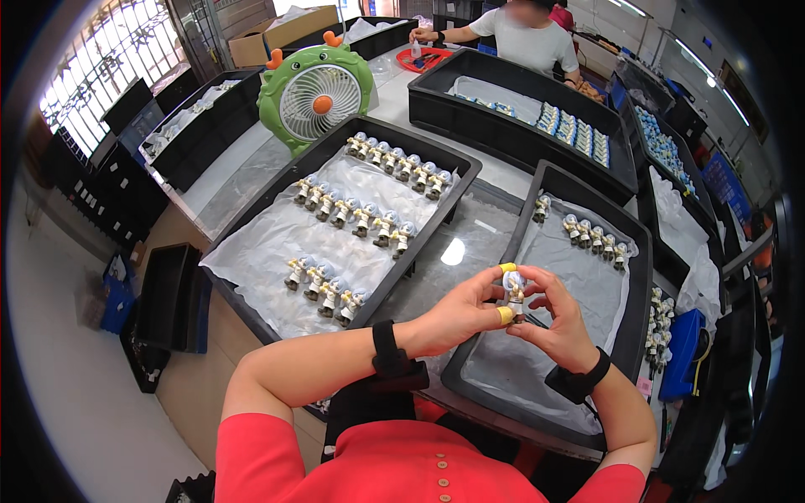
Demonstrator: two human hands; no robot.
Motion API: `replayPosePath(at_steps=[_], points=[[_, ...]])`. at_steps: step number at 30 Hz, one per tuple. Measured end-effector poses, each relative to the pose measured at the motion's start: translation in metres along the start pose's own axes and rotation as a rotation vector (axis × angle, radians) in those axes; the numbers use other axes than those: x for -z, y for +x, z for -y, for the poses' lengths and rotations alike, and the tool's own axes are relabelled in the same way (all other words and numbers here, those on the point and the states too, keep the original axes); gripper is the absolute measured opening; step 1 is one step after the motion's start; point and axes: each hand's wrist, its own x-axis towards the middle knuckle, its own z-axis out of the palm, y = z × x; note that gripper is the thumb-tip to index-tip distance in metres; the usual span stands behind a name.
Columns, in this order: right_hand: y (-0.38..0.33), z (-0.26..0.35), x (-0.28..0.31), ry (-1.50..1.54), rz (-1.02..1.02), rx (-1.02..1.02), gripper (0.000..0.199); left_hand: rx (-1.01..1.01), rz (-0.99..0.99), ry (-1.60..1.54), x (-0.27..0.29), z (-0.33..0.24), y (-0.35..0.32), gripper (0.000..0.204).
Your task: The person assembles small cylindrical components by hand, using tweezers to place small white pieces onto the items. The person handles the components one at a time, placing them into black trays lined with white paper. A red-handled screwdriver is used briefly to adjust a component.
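Note:
A small figurine (514,289) with a pale blue head, white body and dark feet is held upright between both hands, over the near left side of the right tray (461,362). My left hand (457,314), yellow covers on thumb and forefinger, pinches it from the left. From the other side the fingers of my right hand (560,323) close on it; something thin and dark shows by them, too small to name. Beyond lie a short row of like figurines (597,239) and a single figurine (542,208) on the tray's white liner.
To the left, a black tray (444,220) holds several rows of figurines. Behind it stands a green fan (319,96). A long black bin (520,138) holds blue-and-white pieces; a person (532,38) works beyond it. More figurines (660,323) and a blue box (683,356) sit at right.

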Motion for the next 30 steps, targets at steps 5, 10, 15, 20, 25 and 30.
replayPosePath(at_steps=[5, 10, 15, 20, 25, 30], points=[[0.0001, -0.0002, -0.0001, 0.009, 0.001, 0.001, 0.076, 0.005, -0.005, 0.009, -0.001, -0.0019, -0.0009, 0.057], [-0.0005, 0.0015, 0.0012, -0.001, -0.001, -0.004, 0.075, 0.012, -0.005, 0.018, -0.0023, -0.0034, 0.0, 0.057], [0.0017, 0.0033, 0.0002, -0.024, -0.01, -0.004, 0.073, 0.025, -0.033, 0.026, -0.0013, -0.0051, -0.0023, 0.057], [-0.0006, 0.0038, 0.0023, -0.041, -0.023, 0.0, 0.072, 0.034, -0.013, 0.015, -0.002, -0.0055, -0.0003, 0.058], [-0.0003, 0.0038, 0.0023, -0.07, -0.024, 0.021, 0.073, 0.01, -0.033, -0.013, -0.0028, -0.0047, -0.0009, 0.06], [-0.0005, 0.0021, 0.0021, -0.035, -0.018, 0.001, 0.073, 0.01, -0.028, 0.027, -0.0022, -0.0064, -0.0007, 0.061]])
